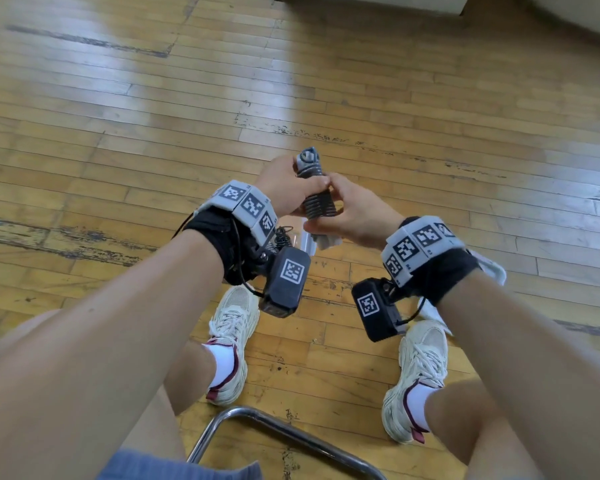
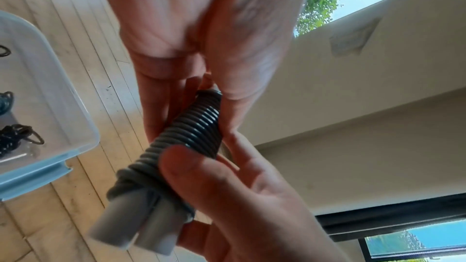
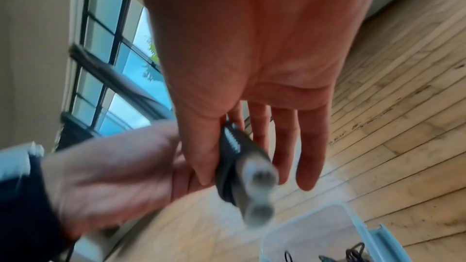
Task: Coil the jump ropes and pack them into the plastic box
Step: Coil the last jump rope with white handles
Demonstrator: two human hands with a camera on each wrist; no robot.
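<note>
A jump rope [image 1: 317, 199] is held between both hands above the floor: dark cord wound in tight turns round its two grey handles, which lie side by side. My left hand [image 1: 291, 192] grips the bundle's upper part, fingers and thumb curled round it [image 2: 191, 132]. My right hand [image 1: 340, 209] holds the lower part, thumb pressing on the coils [image 2: 181, 158]. In the right wrist view the handle ends [image 3: 257, 192] point at the camera, blurred. The translucent plastic box [image 2: 50, 91] with a blue rim stands on the floor below; my hands mostly hide it in the head view.
Other coiled dark ropes [image 2: 15, 138] lie inside the box [image 3: 327, 232]. I sit on a chair with a chrome frame [image 1: 291, 431], white shoes [image 1: 232, 341] on a worn wooden floor [image 1: 153, 116]. A wall with windows [image 3: 113, 67] stands ahead.
</note>
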